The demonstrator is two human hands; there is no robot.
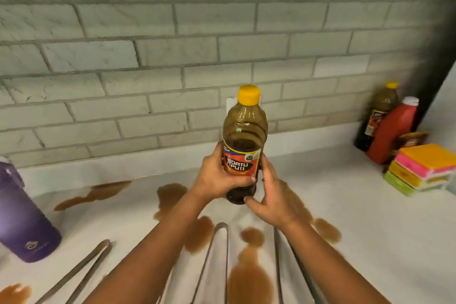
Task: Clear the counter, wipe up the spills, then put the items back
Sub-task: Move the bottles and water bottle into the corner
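A soy sauce bottle (244,136) with a yellow cap and a red Datu Puti label is upright in the middle of the view, over the white counter (370,217). My left hand (217,175) grips its label from the left, fingers wrapped around it. My right hand (271,195) holds the bottle's lower right side and base. Brown spills (249,276) lie in several patches across the counter around and under my arms.
A purple tumbler (22,219) stands at the left. Metal tongs (217,261) and two more pairs lie at the front. At the back right stand a second soy bottle (377,116), a red ketchup bottle (392,133) and a stack of coloured sponges (422,168).
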